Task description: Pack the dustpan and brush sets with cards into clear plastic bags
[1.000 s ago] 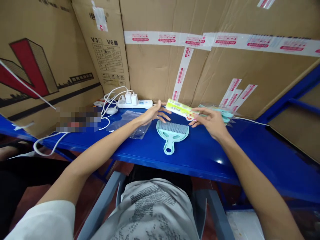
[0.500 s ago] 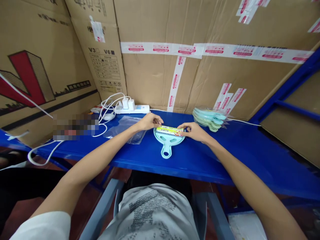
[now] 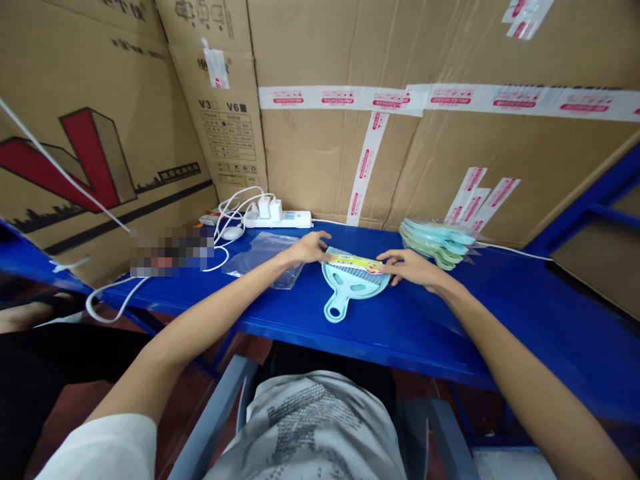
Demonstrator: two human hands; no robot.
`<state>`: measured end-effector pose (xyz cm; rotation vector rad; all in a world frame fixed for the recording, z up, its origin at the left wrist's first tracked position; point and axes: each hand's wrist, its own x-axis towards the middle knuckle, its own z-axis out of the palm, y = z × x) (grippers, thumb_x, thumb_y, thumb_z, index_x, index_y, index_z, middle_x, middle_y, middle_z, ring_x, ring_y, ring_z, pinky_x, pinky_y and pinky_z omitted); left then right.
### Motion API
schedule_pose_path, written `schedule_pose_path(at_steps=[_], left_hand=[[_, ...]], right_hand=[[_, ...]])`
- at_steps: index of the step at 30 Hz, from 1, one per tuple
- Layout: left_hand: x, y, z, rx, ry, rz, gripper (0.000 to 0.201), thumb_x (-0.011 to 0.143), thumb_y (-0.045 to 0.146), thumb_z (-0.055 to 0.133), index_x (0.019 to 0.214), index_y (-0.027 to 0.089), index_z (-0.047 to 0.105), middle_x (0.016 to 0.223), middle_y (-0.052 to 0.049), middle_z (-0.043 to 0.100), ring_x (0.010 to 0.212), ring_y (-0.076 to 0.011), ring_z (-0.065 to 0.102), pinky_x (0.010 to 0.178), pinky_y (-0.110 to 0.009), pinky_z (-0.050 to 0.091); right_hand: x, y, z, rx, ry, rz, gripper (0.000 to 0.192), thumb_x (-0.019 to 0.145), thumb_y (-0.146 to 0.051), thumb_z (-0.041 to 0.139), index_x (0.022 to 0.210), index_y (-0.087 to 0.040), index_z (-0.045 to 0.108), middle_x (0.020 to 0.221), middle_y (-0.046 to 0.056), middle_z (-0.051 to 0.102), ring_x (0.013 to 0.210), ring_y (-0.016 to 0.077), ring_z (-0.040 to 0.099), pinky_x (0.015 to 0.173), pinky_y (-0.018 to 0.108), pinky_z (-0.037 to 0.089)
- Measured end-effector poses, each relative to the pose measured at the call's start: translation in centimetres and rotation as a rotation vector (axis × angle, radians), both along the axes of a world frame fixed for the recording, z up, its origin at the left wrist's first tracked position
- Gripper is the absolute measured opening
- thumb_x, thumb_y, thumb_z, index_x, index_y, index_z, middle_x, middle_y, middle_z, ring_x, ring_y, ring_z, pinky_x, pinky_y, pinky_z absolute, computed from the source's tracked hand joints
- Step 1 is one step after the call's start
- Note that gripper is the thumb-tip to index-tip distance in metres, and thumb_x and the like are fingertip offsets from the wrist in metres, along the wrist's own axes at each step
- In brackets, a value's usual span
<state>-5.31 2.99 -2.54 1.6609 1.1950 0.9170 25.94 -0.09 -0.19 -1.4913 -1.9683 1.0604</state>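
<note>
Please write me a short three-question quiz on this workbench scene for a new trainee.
1. True or false: the printed paper label lies across the bristle end of the light blue dustpan and brush set.
2. Which lies under the left forearm, left of the set? A) a clear plastic bag B) a roll of tape C) a pair of scissors
3. Where is the stack of further light blue sets?

Key
1. True. The left hand and the right hand each touch one end of it.
2. A, the clear plastic bag.
3. The stack lies on the blue shelf beyond the right hand, against the cardboard boxes.
</note>
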Motion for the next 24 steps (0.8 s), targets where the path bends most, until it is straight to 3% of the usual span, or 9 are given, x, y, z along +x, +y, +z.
schedule_pose_path(at_steps=[4,6,9,12,14,18,20,24], left_hand=[[0.8,-0.4,0.1,-0.034,-0.195,-0.153,0.062,0.068,0.006,0.090,0.127,0.009,0.070,0.094,-0.008,0.074,0.084,-0.0175,0.072,0.077,-0.032,0.058],[1.1,-0.8,0.3,-0.021,-0.255,-0.259,0.056,0.071,0.008,0.087,0.125,0.012,0.073,0.103,-0.011,0.076,0.090,-0.0184,0.072,0.080,-0.032,0.059],[1.6,-1.2,0.4,0.041,-0.304,-0.326,0.053,0.074,0.013,0.087,0.125,0.015,0.075,0.109,-0.010,0.076,0.092,-0.0177,0.072,0.083,-0.033,0.059],[1.9,-1.0,0.3,0.102,-0.328,-0.286,0.051,0.073,0.012,0.087,0.123,0.012,0.075,0.102,-0.008,0.077,0.090,-0.0168,0.073,0.088,-0.035,0.059],[1.8,-0.7,0.3,0.122,-0.326,-0.270,0.051,0.074,0.012,0.088,0.123,0.011,0.073,0.098,-0.008,0.077,0.089,-0.0169,0.073,0.091,-0.037,0.059],[1.3,-0.6,0.9,0.183,-0.275,-0.292,0.052,0.076,0.013,0.087,0.126,0.011,0.071,0.101,-0.009,0.078,0.093,-0.0179,0.075,0.095,-0.038,0.059],[1.2,-0.9,1.2,0.200,-0.237,-0.295,0.051,0.079,0.015,0.084,0.128,0.012,0.070,0.108,-0.010,0.079,0.099,-0.0188,0.075,0.098,-0.039,0.059],[1.9,-1.6,1.4,0.219,-0.164,-0.264,0.044,0.083,0.018,0.082,0.125,0.013,0.072,0.114,-0.012,0.080,0.104,-0.0207,0.075,0.100,-0.040,0.059]], right_hand=[[0.3,0.2,0.8,0.164,-0.114,0.084,0.046,0.087,-0.061,0.075,0.103,-0.019,0.081,0.094,0.009,0.079,0.087,0.0249,0.070,0.070,0.033,0.057],[-0.1,0.0,0.9,0.141,-0.025,0.107,0.051,0.090,-0.064,0.071,0.117,-0.020,0.078,0.103,0.009,0.079,0.096,0.0256,0.071,0.077,0.033,0.058],[-1.2,-1.0,0.9,-0.112,0.192,0.201,0.076,0.092,-0.061,0.072,0.156,-0.026,0.050,0.112,0.009,0.078,0.097,0.0240,0.074,0.076,0.032,0.059],[-2.3,-1.9,0.7,-0.228,0.322,0.339,0.110,0.087,-0.047,0.085,0.172,-0.036,0.015,0.122,0.007,0.077,0.095,0.0216,0.076,0.079,0.033,0.061],[-2.6,-2.1,0.6,-0.212,0.358,0.410,0.111,0.083,-0.040,0.090,0.171,-0.036,0.022,0.133,0.008,0.074,0.102,0.0210,0.075,0.085,0.032,0.061],[-2.6,-1.8,0.4,-0.290,0.413,0.458,0.075,0.085,-0.050,0.086,0.151,-0.024,0.062,0.140,0.011,0.071,0.113,0.0232,0.073,0.093,0.031,0.059],[-2.6,-1.9,0.4,-0.336,0.425,0.450,0.074,0.083,-0.050,0.088,0.149,-0.025,0.065,0.139,0.011,0.072,0.112,0.0237,0.075,0.092,0.032,0.060],[-3.3,-2.7,0.4,-0.304,0.372,0.477,0.101,0.073,-0.037,0.096,0.161,-0.033,0.047,0.137,0.010,0.072,0.112,0.0246,0.074,0.089,0.034,0.062]])
